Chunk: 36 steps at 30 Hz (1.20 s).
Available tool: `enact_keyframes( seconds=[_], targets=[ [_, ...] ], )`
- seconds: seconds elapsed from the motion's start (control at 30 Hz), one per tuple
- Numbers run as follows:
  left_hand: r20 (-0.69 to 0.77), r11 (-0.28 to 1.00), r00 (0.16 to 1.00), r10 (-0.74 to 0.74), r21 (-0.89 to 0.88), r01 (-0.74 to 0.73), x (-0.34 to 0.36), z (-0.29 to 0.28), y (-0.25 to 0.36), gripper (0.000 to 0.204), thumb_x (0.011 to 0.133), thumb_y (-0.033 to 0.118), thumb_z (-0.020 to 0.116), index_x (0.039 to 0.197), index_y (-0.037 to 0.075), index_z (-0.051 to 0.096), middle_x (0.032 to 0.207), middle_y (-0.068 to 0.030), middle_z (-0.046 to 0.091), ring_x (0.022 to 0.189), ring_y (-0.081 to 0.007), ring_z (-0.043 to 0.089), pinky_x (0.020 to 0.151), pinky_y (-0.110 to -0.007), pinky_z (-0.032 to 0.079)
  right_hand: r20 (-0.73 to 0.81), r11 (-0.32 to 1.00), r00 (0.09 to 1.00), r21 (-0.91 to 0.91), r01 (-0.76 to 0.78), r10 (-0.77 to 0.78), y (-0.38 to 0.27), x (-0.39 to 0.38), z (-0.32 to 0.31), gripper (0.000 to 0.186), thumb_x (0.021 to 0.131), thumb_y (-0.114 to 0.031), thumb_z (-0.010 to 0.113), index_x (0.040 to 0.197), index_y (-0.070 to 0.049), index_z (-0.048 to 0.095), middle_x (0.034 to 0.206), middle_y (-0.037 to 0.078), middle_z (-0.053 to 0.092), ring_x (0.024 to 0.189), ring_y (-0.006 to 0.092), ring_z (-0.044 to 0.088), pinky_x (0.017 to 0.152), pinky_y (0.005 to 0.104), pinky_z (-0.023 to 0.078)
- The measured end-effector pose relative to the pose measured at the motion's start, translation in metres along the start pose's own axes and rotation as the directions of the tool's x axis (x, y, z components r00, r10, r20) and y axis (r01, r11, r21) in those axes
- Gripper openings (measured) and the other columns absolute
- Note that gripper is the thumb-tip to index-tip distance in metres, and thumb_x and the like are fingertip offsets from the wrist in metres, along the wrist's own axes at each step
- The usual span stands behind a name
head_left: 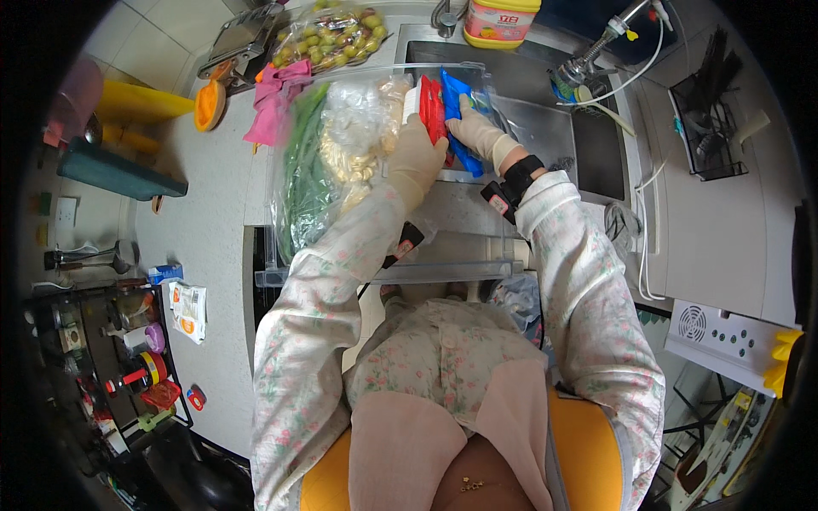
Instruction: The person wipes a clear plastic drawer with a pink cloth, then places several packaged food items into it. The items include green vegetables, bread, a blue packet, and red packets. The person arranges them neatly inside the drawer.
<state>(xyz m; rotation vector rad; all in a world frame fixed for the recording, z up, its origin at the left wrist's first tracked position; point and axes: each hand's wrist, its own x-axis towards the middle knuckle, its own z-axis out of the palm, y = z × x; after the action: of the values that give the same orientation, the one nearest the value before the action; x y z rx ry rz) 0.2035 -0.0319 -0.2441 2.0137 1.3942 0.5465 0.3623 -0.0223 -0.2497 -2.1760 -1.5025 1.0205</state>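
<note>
A clear plastic drawer bin (375,274) lies across the counter's front and the sink edge. Inside it, long green vegetables (307,175) in a clear bag run along the left side. Beside them sits a clear bag of pale yellow food (349,157), its kind unclear. My left hand (416,157), in a cream glove, closes on red packets (432,106) standing upright on the bin's right side. My right hand (477,134), gloved too, pinches a blue packet (454,87) right next to them. The gloves partly hide both packets' lower parts.
Behind the bin are a bag of green fruit (332,38), a pink cloth (279,98) and a yellow tub (501,21). The metal sink (545,128) with a flexible tap (588,64) is at right. A spice rack (128,358) stands left.
</note>
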Motion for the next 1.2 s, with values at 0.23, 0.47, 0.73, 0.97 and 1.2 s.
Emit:
enact_keyframes(
  seconds=[0.23, 0.47, 0.73, 0.97, 1.2],
  targets=[
    [-0.035, 0.988, 0.999, -0.001, 0.157, 0.006, 0.004, 0.012, 0.008, 0.05, 0.077, 0.019, 0.068, 0.116, -0.006, 0.049, 0.095, -0.0283, 0.063, 0.087, -0.0399, 0.064, 0.075, -0.045, 0.053, -0.02, 0.998, 1.0, 0.054, 0.016, -0.014, 0.007, 0.003, 0.002, 0.083, 0.086, -0.025, 0.049, 0.151, -0.001, 0.004, 0.138, 0.037, 0.039, 0.126, 0.0463, 0.044, 0.106, 0.0415, 0.035],
    [0.324, 0.708, 0.884, -0.337, -0.532, 0.465, 0.038, 0.014, -0.001, 0.024, 0.076, 0.008, 0.072, 0.091, -0.007, 0.062, 0.071, -0.0151, 0.065, 0.049, -0.0218, 0.062, 0.043, -0.033, 0.05, -0.034, 0.999, 0.999, 0.022, -0.036, 0.037, 0.011, 0.009, 0.007, 0.08, 0.09, -0.03, 0.052, 0.151, -0.001, 0.009, 0.138, 0.031, 0.044, 0.124, 0.0416, 0.048, 0.104, 0.0388, 0.038],
    [0.213, 0.966, 0.943, -0.254, 0.111, 0.235, 0.052, 0.005, 0.029, 0.038, 0.073, 0.018, 0.075, 0.095, -0.011, 0.066, 0.091, -0.0235, 0.069, 0.079, -0.0343, 0.07, 0.063, -0.041, 0.057, -0.067, 0.992, 0.997, 0.117, 0.047, -0.039, 0.015, 0.005, 0.003, 0.081, 0.085, -0.025, 0.052, 0.149, 0.0, 0.009, 0.131, 0.039, 0.045, 0.122, 0.0473, 0.048, 0.102, 0.0449, 0.04],
    [0.154, 0.947, 0.936, -0.318, 0.103, 0.305, 0.059, 0.018, 0.031, 0.058, 0.076, 0.044, 0.068, 0.106, -0.006, 0.065, 0.11, -0.024, 0.065, 0.102, -0.0346, 0.065, 0.089, -0.039, 0.05, -0.03, 0.988, 0.998, 0.144, 0.056, -0.053, 0.014, -0.004, -0.003, 0.084, 0.087, -0.03, 0.054, 0.148, 0.006, 0.008, 0.128, 0.036, 0.05, 0.119, 0.0449, 0.051, 0.1, 0.0429, 0.041],
    [-0.131, 0.941, 0.964, -0.231, 0.223, 0.256, 0.05, 0.019, 0.037, 0.075, 0.072, 0.029, 0.077, 0.127, -0.007, 0.039, 0.108, -0.0248, 0.065, 0.102, -0.037, 0.064, 0.088, -0.04, 0.051, -0.07, 0.984, 0.992, 0.137, 0.11, -0.101, 0.016, -0.007, -0.004, 0.081, 0.088, -0.03, 0.05, 0.149, 0.005, 0.008, 0.13, 0.034, 0.05, 0.119, 0.0423, 0.052, 0.098, 0.0419, 0.042]
  ],
)
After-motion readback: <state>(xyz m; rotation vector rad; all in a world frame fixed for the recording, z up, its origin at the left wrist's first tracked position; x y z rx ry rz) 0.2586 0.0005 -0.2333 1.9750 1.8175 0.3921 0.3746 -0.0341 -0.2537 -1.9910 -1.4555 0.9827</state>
